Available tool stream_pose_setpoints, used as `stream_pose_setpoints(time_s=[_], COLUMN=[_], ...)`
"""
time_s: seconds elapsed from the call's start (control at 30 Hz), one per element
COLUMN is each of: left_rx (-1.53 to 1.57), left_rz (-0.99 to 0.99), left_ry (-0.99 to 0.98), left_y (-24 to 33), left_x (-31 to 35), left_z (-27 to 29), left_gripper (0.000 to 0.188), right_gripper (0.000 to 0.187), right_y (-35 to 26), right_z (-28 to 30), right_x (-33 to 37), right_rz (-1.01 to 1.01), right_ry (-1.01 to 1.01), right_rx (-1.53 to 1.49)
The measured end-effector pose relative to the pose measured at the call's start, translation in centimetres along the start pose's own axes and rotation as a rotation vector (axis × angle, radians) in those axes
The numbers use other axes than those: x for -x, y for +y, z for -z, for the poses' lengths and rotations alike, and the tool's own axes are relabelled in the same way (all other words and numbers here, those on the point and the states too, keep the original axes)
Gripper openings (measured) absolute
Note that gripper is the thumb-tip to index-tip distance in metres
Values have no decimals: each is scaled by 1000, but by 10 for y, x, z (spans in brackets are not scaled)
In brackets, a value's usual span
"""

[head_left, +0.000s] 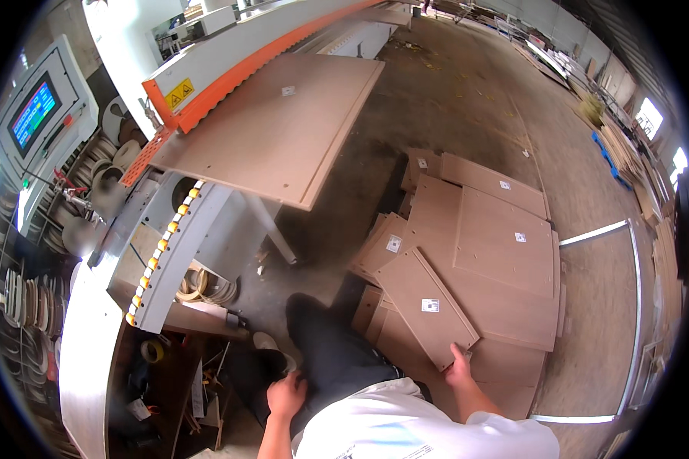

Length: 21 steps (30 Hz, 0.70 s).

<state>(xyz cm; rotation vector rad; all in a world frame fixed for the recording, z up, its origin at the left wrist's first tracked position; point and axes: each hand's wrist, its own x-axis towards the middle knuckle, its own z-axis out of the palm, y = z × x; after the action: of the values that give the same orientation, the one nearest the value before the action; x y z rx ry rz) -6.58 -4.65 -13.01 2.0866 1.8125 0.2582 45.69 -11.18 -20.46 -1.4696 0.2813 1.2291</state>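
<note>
My right hand (459, 366) grips the near corner of a narrow brown board (427, 303) with a white label, its thumb on top. That board lies slantwise on a stack of similar labelled boards (436, 206). Over my dark trousers, beside my leg, my left hand (287, 394) hangs with its fingers curled in, and nothing shows in it. Ahead on the left, a large brown panel (283, 115) rests flat on the machine (237, 57), partly under its orange-edged beam.
A roller arm with yellow rollers (163, 245) juts toward me on the left, near a control screen (34, 112). Rolls of edge strip (206, 287) sit beneath the machine. A pale metal frame (635, 306) lies right of the stack. More boards (627, 153) lean along the far right.
</note>
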Motion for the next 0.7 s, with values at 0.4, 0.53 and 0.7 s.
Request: stream_pose_setpoints(time_s=[0.4,0.53,0.7], left_rx=[122,245,410], left_rz=[92,59,66], left_ry=[-39,24,58], left_y=[0,-14,-18], left_x=[10,13,16], left_z=[2,-22,-23], left_gripper=[31,31,31], right_gripper=[50,55,65], right_y=[-23,-26,-8], right_z=[-117,-184,-290], right_x=[66,100,142], right_rz=[64,69,-28], right_ry=[-734,-937,-1207], right_rx=[24,63,112])
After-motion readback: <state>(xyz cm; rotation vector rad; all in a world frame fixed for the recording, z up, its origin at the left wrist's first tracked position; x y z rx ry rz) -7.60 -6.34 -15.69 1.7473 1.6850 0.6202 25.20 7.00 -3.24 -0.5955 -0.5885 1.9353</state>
